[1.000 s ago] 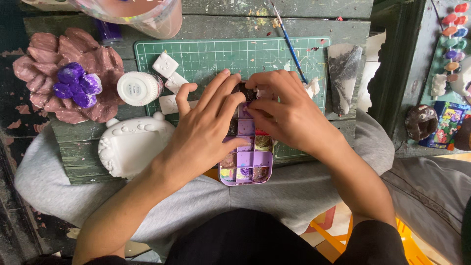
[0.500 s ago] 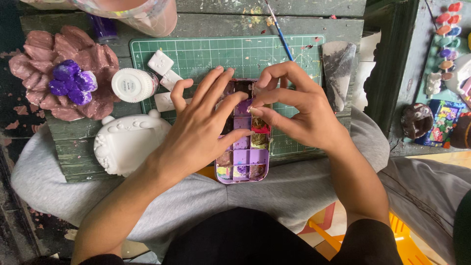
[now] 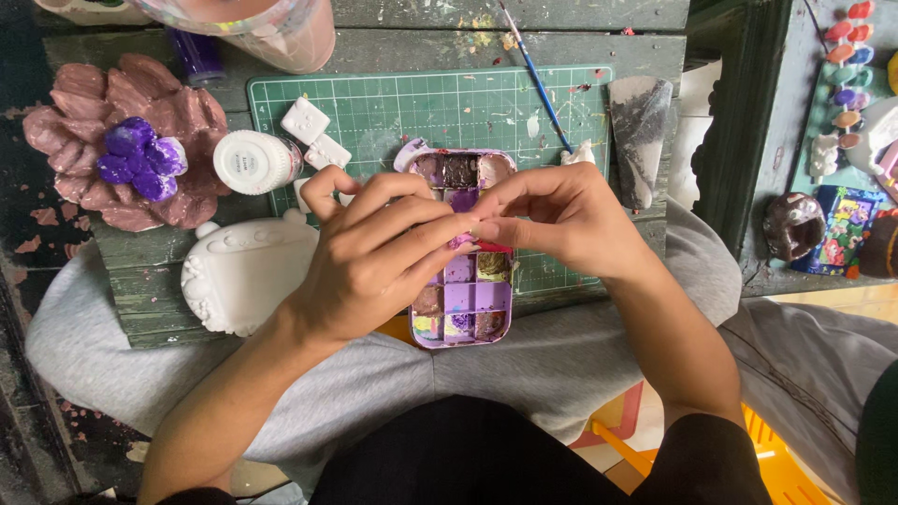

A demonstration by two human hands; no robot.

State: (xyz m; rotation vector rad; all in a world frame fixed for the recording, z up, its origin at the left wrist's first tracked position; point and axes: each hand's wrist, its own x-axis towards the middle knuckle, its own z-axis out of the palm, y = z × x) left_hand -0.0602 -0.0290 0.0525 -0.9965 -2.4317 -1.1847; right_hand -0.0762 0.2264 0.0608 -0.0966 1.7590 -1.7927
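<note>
At frame centre, both hands, left and right, pinch a small red-pink piece over the purple paint palette, its wells already smeared with paint.

Round white labelled jar lid

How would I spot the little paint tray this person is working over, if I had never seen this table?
Find the green cutting mat in the middle of the worn wooden table. At its near edge, under both hands, lies the paint palette, a lilac rectangular tray. Unlike the plain white pieces beside it, it is divided into small square wells smeared with purple, brown and yellow paint.
</note>
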